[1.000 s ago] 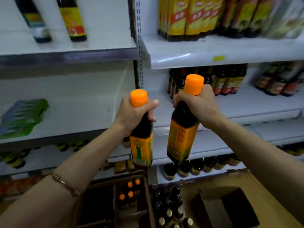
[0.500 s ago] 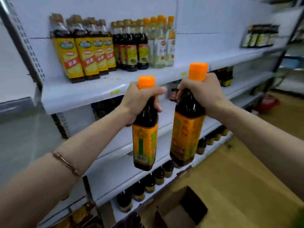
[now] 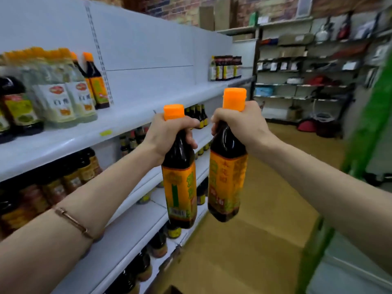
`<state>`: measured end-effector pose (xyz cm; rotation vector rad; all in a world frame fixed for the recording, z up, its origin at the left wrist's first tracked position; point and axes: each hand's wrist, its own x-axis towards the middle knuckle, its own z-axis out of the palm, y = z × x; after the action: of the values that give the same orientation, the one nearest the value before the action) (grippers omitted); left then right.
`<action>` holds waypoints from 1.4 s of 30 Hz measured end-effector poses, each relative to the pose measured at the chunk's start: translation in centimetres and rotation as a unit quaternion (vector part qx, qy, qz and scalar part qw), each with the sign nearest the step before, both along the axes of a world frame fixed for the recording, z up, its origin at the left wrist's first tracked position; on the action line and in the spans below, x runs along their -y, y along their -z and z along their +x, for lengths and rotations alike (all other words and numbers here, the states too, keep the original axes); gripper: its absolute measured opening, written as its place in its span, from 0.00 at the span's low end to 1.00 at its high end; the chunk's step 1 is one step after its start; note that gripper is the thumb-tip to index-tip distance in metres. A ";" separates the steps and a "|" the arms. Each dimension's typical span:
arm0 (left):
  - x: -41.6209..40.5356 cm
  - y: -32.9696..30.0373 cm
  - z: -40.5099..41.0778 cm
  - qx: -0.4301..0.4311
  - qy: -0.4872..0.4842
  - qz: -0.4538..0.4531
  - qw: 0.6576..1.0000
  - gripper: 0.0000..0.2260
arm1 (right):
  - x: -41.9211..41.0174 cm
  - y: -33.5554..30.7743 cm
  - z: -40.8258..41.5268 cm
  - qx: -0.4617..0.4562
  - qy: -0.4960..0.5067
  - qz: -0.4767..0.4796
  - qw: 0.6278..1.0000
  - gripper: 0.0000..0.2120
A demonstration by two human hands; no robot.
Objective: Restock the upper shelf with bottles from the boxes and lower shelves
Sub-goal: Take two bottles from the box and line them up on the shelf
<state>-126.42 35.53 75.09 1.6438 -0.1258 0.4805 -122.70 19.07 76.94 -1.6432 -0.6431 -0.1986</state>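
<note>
My left hand (image 3: 169, 134) grips the neck of a dark bottle (image 3: 180, 187) with an orange cap and an orange-green label. My right hand (image 3: 241, 124) grips the neck of a second, like bottle (image 3: 227, 187) just to its right. Both bottles hang upright in front of me, beside the white upper shelf (image 3: 131, 122). On that shelf, at the left, stand several bottles (image 3: 63, 98), dark and pale ones; a small group of dark bottles (image 3: 227, 67) stands at its far end. The stretch of shelf between them is bare.
Lower shelves (image 3: 137, 219) at the left hold rows of dark bottles. A wooden floor (image 3: 265, 209) runs ahead on the right. Racks with mixed goods (image 3: 307, 71) line the far wall. A green blurred edge (image 3: 364, 134) stands at the right.
The view has swung right and up, away from the boxes on the floor and along the aisle. Both hands keep their grip on the bottles, carried at chest height.
</note>
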 end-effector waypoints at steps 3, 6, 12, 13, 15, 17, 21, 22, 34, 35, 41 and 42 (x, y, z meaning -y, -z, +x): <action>2.5 -0.8 4.0 -0.008 0.006 -0.011 1.000 0.16 | 2.2 -0.3 4.1 -0.002 0.015 0.006 1.000 0.10; 3.5 -1.4 7.7 -0.017 0.016 0.002 1.000 0.14 | 3.0 -0.5 8.0 -0.005 0.019 0.013 1.000 0.10; 2.0 -2.3 16.5 0.003 0.023 0.018 1.000 0.16 | 1.8 -1.0 16.5 -0.015 -0.008 0.017 1.000 0.08; 1.3 -2.4 18.1 0.012 0.023 0.017 1.000 0.17 | 1.3 -1.2 18.1 -0.009 -0.012 0.014 1.000 0.09; -0.1 -3.0 21.6 0.018 0.017 0.014 1.000 0.18 | 0.0 -1.9 21.5 0.001 -0.008 0.008 1.000 0.09; -1.4 -3.7 24.7 0.019 0.010 0.008 1.000 0.19 | -1.2 -2.7 24.6 -0.003 -0.009 0.012 1.000 0.10; -4.0 -4.6 30.0 0.036 -0.015 0.022 0.999 0.19 | -3.9 -4.2 30.5 0.013 -0.014 0.038 0.999 0.09; -4.7 -4.8 31.0 0.036 -0.022 0.018 0.999 0.19 | -4.7 -4.5 31.7 0.015 -0.018 0.040 0.999 0.09; -14.9 -6.9 40.5 0.023 -0.153 -0.003 0.988 0.06 | -18.1 -5.7 46.5 -0.015 -0.225 0.040 0.973 0.08; -15.8 -7.3 41.1 0.019 -0.170 -0.004 0.985 0.06 | -19.2 -6.1 47.7 -0.013 -0.248 0.039 0.968 0.08; -20.3 -10.4 43.9 0.037 -0.272 -0.017 0.962 0.04 | -25.5 -10.0 53.3 -0.012 -0.371 0.053 0.927 0.09; -20.8 -10.9 44.1 0.041 -0.287 -0.014 0.957 0.04 | -26.5 -10.4 53.9 -0.011 -0.390 0.058 0.919 0.09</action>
<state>-82.28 56.32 85.97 1.6212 0.3064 0.9872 -68.81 45.55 87.35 -1.1652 -1.1917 0.3585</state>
